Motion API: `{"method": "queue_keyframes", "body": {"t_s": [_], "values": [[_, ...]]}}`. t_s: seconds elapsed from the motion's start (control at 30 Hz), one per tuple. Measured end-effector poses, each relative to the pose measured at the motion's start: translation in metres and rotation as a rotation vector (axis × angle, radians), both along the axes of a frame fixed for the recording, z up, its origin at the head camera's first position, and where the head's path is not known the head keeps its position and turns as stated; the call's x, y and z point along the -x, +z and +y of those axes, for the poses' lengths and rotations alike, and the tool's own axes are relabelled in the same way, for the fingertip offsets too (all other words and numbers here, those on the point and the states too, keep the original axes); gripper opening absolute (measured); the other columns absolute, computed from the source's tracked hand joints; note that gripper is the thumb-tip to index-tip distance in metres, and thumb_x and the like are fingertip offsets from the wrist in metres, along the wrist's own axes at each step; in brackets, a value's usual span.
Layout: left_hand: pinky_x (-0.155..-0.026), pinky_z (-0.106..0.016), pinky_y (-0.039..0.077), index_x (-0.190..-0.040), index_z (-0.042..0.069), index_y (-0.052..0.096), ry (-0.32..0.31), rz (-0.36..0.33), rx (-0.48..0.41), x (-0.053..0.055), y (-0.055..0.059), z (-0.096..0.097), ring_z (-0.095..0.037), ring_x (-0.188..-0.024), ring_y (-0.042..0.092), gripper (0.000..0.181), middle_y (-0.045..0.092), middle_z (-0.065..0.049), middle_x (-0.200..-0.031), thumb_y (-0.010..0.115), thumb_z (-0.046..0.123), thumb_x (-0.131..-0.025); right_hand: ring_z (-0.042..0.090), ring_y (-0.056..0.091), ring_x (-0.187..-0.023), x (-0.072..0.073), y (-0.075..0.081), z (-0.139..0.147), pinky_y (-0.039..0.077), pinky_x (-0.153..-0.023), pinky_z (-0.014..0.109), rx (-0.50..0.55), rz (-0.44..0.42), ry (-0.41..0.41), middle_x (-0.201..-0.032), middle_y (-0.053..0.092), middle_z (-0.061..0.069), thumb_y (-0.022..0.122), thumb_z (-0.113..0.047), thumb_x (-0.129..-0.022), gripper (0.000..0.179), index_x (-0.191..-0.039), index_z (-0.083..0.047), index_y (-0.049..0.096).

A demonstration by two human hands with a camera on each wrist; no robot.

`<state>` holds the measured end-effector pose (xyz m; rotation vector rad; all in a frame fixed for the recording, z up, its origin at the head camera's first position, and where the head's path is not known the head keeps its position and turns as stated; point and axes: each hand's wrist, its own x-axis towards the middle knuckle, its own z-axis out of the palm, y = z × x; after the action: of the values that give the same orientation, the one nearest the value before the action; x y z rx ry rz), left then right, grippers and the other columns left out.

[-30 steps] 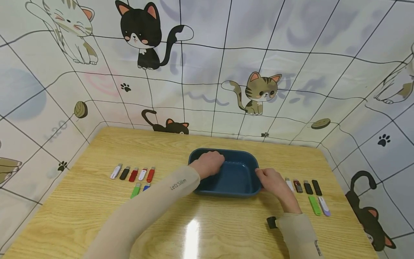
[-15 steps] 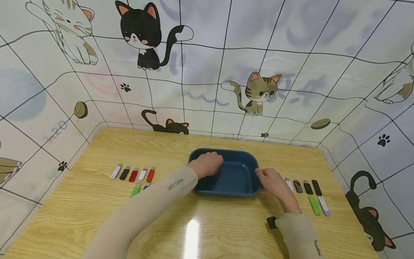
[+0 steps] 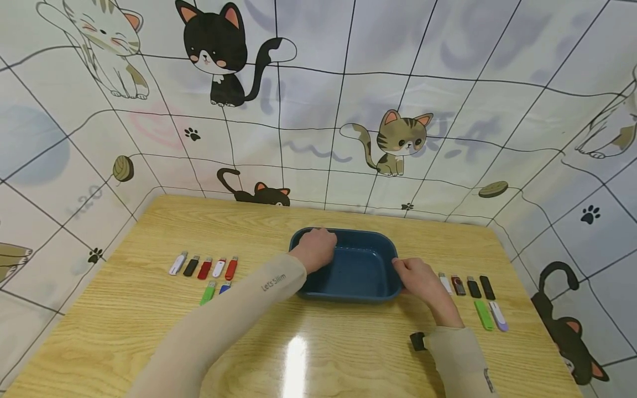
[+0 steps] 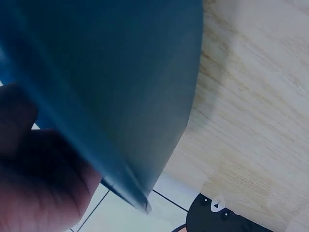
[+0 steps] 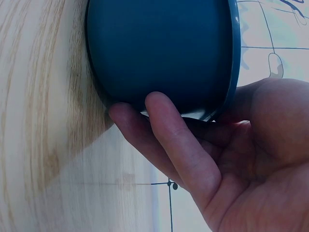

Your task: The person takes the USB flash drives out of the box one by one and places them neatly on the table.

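Observation:
A dark blue plastic bin (image 3: 368, 276) stands mid-table, its visible floor bare. My left hand (image 3: 316, 250) reaches in over the near-left side, knuckles up, its fingertips hidden from the head view. In the left wrist view, this hand (image 4: 46, 186) lies at the rim of the bin (image 4: 130, 92); whether it pinches anything inside cannot be told. My right hand (image 3: 418, 276) grips the bin's right rim, thumb on top. Seen from the right wrist, two fingers (image 5: 176, 135) press against the outer wall.
Left of the bin lie USB sticks in two rows, including a red one (image 3: 231, 268) and a green one (image 3: 208, 292). More USB sticks, such as a green one (image 3: 484, 315), lie to the right. A cat-printed sheet (image 3: 318, 110) hangs behind the table.
My left hand has shifted slightly left inside the bin. My right hand and the bin stay in place.

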<state>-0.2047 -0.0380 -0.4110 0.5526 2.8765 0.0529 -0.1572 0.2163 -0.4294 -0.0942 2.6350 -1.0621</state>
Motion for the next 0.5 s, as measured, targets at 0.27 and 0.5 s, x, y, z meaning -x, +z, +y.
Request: {"method": "queue_keyframes", "body": {"t_s": [0.27,0.5], "values": [[-0.067,-0.035,0.058,-0.111,0.006,0.075,-0.040,0.025,-0.025,-0.0025,-0.0024,0.0017,-0.022,-0.083,0.071,0.021,0.073,-0.010,-0.097,0.054,0.006,-0.107,0.020,0.070,-0.072,0.0000,0.0013,0.0001,0.060,-0.067,0.040,0.001,0.002,-0.001,-0.078,0.066,0.008,0.041,-0.027,-0.112,0.046,-0.088,0.000,0.070],[-0.068,-0.036,0.059,-0.111,0.006,0.074,-0.050,0.029,-0.038,-0.0010,-0.0086,0.0010,-0.022,-0.085,0.072,0.022,0.073,-0.011,-0.099,0.052,0.005,-0.107,0.020,0.070,-0.073,0.0001,0.0008,0.0008,0.060,-0.067,0.039,0.007,-0.003,-0.004,-0.080,0.066,0.009,0.041,-0.026,-0.112,0.046,-0.090,0.001,0.071]]}}
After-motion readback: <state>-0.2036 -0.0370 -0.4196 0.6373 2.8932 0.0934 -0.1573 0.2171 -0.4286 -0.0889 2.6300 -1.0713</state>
